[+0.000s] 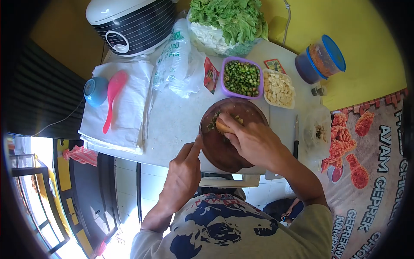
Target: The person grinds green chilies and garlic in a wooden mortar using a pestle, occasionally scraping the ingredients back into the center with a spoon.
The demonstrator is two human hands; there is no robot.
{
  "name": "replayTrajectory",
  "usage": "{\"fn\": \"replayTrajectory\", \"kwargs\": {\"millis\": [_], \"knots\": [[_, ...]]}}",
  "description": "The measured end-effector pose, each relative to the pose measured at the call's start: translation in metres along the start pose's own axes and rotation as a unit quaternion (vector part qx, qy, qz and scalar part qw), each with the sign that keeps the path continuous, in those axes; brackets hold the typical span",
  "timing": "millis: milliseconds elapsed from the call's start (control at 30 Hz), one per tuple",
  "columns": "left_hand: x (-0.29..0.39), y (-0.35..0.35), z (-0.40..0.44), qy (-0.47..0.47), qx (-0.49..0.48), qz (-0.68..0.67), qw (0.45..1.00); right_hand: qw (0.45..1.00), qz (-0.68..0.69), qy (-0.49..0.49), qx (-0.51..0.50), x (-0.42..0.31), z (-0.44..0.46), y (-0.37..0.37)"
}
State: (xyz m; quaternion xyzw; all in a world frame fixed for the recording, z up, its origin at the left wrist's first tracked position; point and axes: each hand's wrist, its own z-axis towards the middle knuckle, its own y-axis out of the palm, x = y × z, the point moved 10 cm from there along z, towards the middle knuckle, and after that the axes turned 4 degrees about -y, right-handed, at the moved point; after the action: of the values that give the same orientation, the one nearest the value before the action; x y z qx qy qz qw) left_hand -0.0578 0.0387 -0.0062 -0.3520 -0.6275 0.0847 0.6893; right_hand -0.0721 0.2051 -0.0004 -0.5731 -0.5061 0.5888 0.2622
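A wide brown mortar (217, 151) sits at the table's front edge, with crushed green bits (212, 122) inside. My right hand (254, 140) reaches into it, fingers wrapped round a light tan pestle (223, 126) that is mostly covered by the hand. At the mortar's left side, my left hand (184, 170) grips the rim, its fingertips partly out of sight. Just behind the mortar stands a purple tub of chopped green chillies (242, 77), beside a clear tray of peeled garlic cloves (279, 89).
A knife (296, 142) and a clear plastic bag (317, 129) lie to the right. Lidded tubs (321, 60) stand farther back. Lettuce (228, 19), bagged plastic cups (172, 60) and a rice cooker (131, 30) line the back. On white paper sheets (125, 86) rest a pink rice paddle (113, 97) and blue cup (95, 91).
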Motion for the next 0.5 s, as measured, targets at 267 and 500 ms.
{"fn": "replayTrajectory", "kwargs": {"millis": [267,500], "knots": [[0.013,0.005,0.008,0.062,-0.003,0.006,0.998,1.0,-0.019,0.014,0.002,0.006,-0.012,-0.004],[0.035,0.013,0.003,0.07,-0.024,0.011,0.997,0.99,-0.074,-0.011,0.12,-0.007,-0.043,0.007]]}}
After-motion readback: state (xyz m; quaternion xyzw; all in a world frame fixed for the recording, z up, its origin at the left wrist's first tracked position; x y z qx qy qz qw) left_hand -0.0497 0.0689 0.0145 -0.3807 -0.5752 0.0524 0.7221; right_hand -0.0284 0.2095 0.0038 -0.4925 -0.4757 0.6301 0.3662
